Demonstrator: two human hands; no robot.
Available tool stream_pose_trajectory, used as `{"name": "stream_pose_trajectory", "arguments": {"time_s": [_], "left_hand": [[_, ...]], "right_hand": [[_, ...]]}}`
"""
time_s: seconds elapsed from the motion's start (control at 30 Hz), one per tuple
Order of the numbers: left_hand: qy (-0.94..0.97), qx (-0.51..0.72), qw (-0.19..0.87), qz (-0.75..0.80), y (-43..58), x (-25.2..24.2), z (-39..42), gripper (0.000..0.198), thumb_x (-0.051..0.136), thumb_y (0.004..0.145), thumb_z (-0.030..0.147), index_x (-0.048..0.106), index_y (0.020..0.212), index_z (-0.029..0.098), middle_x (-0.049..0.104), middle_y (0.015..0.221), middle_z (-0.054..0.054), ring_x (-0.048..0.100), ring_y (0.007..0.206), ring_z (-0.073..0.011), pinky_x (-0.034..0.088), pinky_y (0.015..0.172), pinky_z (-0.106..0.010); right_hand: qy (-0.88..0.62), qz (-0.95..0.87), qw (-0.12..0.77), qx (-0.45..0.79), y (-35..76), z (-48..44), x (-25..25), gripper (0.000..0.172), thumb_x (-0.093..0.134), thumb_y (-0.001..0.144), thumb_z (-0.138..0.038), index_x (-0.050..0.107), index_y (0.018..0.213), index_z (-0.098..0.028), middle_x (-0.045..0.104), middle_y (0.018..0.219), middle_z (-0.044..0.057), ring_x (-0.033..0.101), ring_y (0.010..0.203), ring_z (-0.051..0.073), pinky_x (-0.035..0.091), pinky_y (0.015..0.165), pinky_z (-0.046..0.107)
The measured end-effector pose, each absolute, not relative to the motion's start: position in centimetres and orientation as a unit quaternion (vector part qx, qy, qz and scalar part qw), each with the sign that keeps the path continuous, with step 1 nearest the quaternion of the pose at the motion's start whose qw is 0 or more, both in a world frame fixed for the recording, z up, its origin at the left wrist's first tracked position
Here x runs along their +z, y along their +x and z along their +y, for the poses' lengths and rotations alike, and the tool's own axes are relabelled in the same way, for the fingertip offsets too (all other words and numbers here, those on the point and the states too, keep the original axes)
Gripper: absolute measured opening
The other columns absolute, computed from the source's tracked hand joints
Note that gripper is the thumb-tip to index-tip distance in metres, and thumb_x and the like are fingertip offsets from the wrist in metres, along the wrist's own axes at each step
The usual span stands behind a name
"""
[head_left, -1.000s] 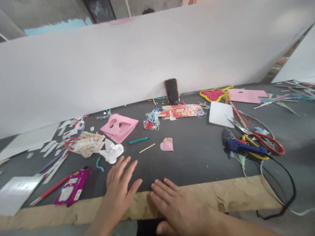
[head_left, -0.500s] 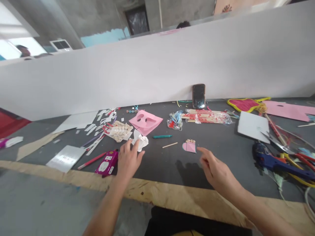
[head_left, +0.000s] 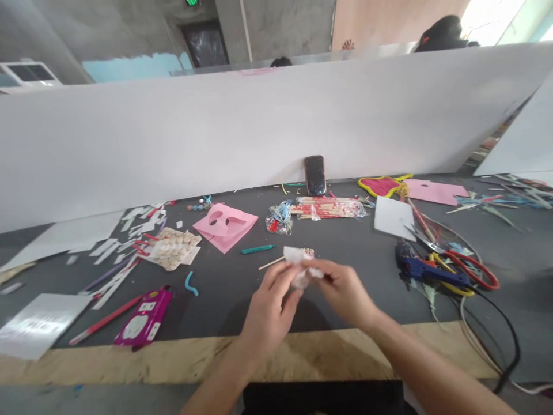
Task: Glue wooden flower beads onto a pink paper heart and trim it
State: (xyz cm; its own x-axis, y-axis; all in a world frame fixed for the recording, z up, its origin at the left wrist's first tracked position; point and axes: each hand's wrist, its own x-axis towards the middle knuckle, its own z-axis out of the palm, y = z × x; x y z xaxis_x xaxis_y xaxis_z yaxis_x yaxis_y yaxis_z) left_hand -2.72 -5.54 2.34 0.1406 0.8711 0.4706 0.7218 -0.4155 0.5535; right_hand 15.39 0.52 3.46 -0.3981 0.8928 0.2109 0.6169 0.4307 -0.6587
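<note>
A crumpled white tissue (head_left: 302,278) is pinched between the fingers of my left hand (head_left: 268,305) and my right hand (head_left: 347,292), which meet above the dark tabletop. Just behind them, the beaded top of a small pink paper piece (head_left: 309,252) peeks out; the rest of it is hidden. A thin wooden stick (head_left: 271,263) lies by my left fingers, partly covered. Beyond it rests a teal pen (head_left: 258,249). Farther left is a pink folded paper (head_left: 224,226) with oval cut-outs. A short curved blue strip (head_left: 190,284) lies left of my left hand.
A purple packet (head_left: 146,317) and red pencil (head_left: 106,319) lie at left, near white paper strips. Wrapped sticks (head_left: 326,207) lie before a phone (head_left: 315,175) leaning on the white partition (head_left: 259,127). At right are a blue glue gun (head_left: 427,271), scissors (head_left: 473,268) and cables.
My left hand has picked up the tissue and brought it rightward to my right hand, uncovering the blue strip. My right hand has moved from pointing beside the pink piece to gripping the tissue.
</note>
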Motion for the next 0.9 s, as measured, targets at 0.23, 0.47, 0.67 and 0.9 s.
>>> {"name": "stream_pose_trajectory", "arguments": {"time_s": [0.23,0.47,0.67,0.9], "left_hand": [[0.738,0.346,0.051,0.577,-4.5,0.1,-6.1,0.035,0.048,0.09,0.02,0.048,0.124,0.025,0.05,0.131,-0.011,0.05,0.124,-0.024,0.049,0.097,-0.04],[0.733,0.329,0.062,0.592,-5.3,-1.6,-7.5,0.031,0.049,0.089,0.023,0.054,0.12,0.024,0.05,0.131,-0.011,0.053,0.121,-0.0251,0.051,0.095,-0.041],[0.705,0.338,0.052,0.621,-6.1,-1.9,-8.2,0.03,0.048,0.091,0.025,0.052,0.12,0.023,0.051,0.128,-0.012,0.051,0.121,-0.0262,0.05,0.096,-0.044],[0.723,0.344,0.05,0.598,-6.2,-1.2,-8.6,0.037,0.048,0.091,0.026,0.046,0.128,0.023,0.044,0.136,-0.012,0.045,0.127,-0.0254,0.045,0.101,-0.044]], "right_hand": [[-0.581,-0.785,0.184,0.114,22.7,11.7,2.0,0.031,0.056,0.092,-0.032,0.055,0.119,-0.018,0.057,0.12,0.008,0.06,0.1,0.021,0.052,0.083,0.041],[-0.441,-0.885,0.097,0.118,21.8,8.5,-1.6,0.033,0.055,0.088,-0.013,0.058,0.121,-0.017,0.057,0.129,0.012,0.054,0.117,0.023,0.046,0.097,0.042],[-0.333,-0.928,0.103,0.133,19.8,-5.3,-1.1,0.051,0.041,0.078,0.001,0.059,0.124,-0.013,0.056,0.133,0.011,0.046,0.128,0.021,0.039,0.107,0.04],[-0.492,-0.838,0.235,0.028,24.2,-7.6,-2.9,0.063,0.035,0.069,0.003,0.056,0.126,-0.014,0.058,0.13,0.013,0.051,0.124,0.022,0.047,0.1,0.041]]}}
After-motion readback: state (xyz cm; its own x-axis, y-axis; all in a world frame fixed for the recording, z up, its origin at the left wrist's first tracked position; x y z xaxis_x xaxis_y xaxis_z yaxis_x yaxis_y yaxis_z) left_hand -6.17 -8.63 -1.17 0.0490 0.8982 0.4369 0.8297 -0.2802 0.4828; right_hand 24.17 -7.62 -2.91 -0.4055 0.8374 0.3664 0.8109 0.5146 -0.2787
